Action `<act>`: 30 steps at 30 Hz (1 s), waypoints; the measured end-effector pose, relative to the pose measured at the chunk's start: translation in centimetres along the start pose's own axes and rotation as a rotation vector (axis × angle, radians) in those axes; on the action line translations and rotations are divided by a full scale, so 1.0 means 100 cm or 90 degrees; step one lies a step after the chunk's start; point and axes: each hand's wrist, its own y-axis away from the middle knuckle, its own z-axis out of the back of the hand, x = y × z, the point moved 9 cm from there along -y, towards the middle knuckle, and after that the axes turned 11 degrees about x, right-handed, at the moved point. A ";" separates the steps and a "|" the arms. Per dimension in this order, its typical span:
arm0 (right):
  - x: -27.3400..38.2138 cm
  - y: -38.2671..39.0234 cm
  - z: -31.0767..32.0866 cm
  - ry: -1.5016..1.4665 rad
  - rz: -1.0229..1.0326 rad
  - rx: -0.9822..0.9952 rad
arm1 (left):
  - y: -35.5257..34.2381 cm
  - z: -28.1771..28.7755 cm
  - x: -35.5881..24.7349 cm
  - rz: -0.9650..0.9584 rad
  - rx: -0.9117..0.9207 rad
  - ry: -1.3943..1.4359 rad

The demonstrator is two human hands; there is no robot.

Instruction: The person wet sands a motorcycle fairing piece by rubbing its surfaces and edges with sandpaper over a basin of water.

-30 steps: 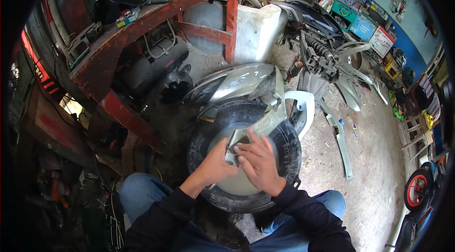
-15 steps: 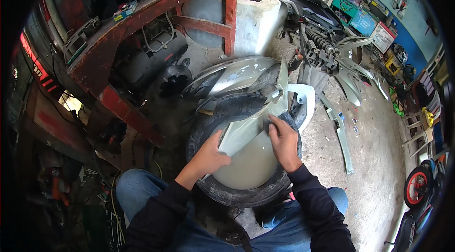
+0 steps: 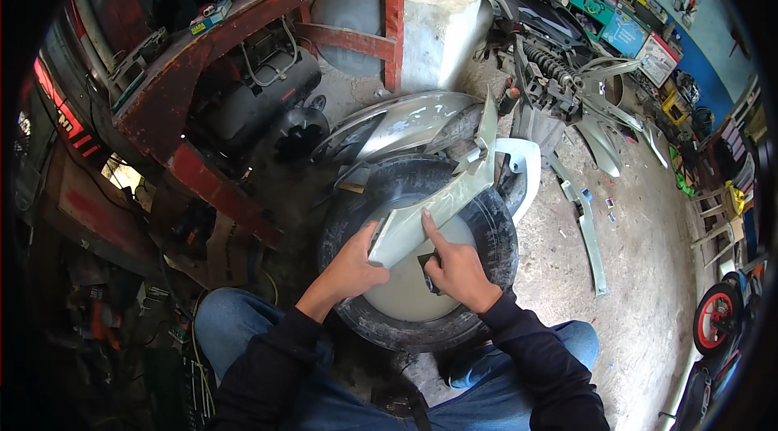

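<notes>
A long pale grey-green motorcycle fairing panel (image 3: 438, 206) slants across a black rubber tub (image 3: 496, 228) of cloudy water (image 3: 405, 297). My left hand (image 3: 348, 269) is closed on its near left end, thumb toward me. Over the water, my right hand (image 3: 460, 269) points its index finger onto the panel's surface. Its other fingers are curled round a small dark sheet (image 3: 428, 270), perhaps sandpaper, mostly hidden by the hand. The panel's narrow far end rises beyond the tub's far rim, next to a white curved part (image 3: 525, 176).
Silver body panels (image 3: 413, 123) lie just behind the tub. A red workbench (image 3: 203, 54) stands to the left with a dark compressor tank (image 3: 259, 95) under it. On the concrete floor at right lie a long pale trim strip (image 3: 590, 241) and a partly dismantled motorcycle (image 3: 551, 66).
My right hand has moved left and nearer me from the panel's right side, its index finger now extended on the panel. The panel has tilted, showing more of its face. My left hand keeps its hold.
</notes>
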 end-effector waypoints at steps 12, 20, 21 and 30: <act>0.039 0.008 -0.013 0.048 0.126 0.037 | 0.001 -0.001 -0.001 0.009 0.007 0.026; 0.004 -0.002 0.013 0.105 0.022 -0.026 | 0.001 -0.001 -0.009 -0.018 -0.011 0.009; 0.005 -0.001 0.012 0.106 0.022 -0.025 | 0.001 -0.001 -0.009 -0.018 -0.009 0.001; 0.054 0.009 -0.006 0.012 0.182 0.013 | 0.000 0.000 -0.001 -0.015 -0.005 0.026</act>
